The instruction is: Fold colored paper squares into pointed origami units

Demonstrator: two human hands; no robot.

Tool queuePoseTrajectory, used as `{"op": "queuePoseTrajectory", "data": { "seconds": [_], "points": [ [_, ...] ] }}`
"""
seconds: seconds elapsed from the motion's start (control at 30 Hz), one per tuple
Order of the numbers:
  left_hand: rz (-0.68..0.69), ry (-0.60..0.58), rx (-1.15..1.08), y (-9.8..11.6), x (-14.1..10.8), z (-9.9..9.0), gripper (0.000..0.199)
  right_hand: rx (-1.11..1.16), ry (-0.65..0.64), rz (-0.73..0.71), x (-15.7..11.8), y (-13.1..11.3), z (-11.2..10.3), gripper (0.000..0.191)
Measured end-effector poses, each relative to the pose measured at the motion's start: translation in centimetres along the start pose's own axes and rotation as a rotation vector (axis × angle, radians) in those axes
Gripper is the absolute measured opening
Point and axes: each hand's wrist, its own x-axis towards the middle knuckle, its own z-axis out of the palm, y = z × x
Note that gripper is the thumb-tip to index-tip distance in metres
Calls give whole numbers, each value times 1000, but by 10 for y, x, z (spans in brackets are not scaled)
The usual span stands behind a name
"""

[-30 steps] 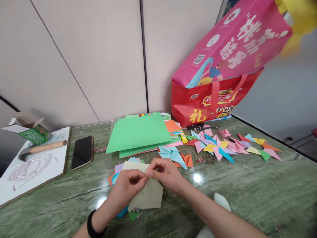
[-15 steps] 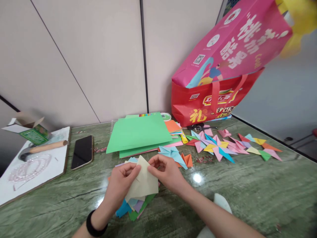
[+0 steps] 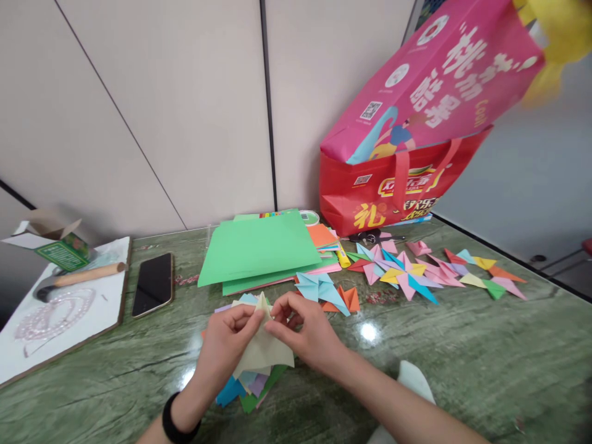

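A cream sheet of origami paper point(image 3: 264, 354) is pinched between both hands, its upper corner drawn into a narrow raised point. My left hand point(image 3: 229, 336) grips the left edge near that corner, thumb on top. On the other side my right hand point(image 3: 308, 330) holds the right edge between thumb and fingertips. Below the sheet lies a fanned pile of coloured paper squares point(image 3: 263, 391) in blue, purple and green, partly hidden by the cream paper and my left hand. Just beyond my right hand are a folded light blue piece point(image 3: 319, 288) and a folded orange piece point(image 3: 350, 300).
Green card sheets point(image 3: 259, 246) lie at the back. Folded paper stars point(image 3: 402, 271) spread to the right, before a red bag point(image 3: 351, 197) with a pink bag point(image 3: 416, 92) on it. Leftward are a phone point(image 3: 153, 285), a white board point(image 3: 99, 320), a wooden-handled tool point(image 3: 90, 273) and an open box point(image 3: 62, 250).
My right fingers have moved slightly left, closer to my left thumb. The cream paper's top corner, flat and wide before, is now squeezed into a narrower, creased point.
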Motion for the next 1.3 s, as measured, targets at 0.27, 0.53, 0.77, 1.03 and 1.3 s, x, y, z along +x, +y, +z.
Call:
{"op": "queuePoseTrajectory", "data": {
  "seconds": [0.27, 0.53, 0.77, 1.03, 1.3],
  "points": [
    [24, -36, -9, -5, 1, -1, 19, 115, -41, 66, 1, -3, -1, 11],
    [55, -85, 44, -3, 2, -1, 24, 311, -117, 209, 6, -3, -8, 24],
    [-32, -77, -17, 0, 0, -2, 24, 530, -194, 306, 9, 3, -13, 26],
    [-57, -78, -62, -2, 0, -2, 20, 575, -260, 399, 7, 4, -15, 34],
    [-49, -87, -47, -3, -1, 1, 19, 469, -225, 348, 6, 0, -10, 38]
  ]
}}
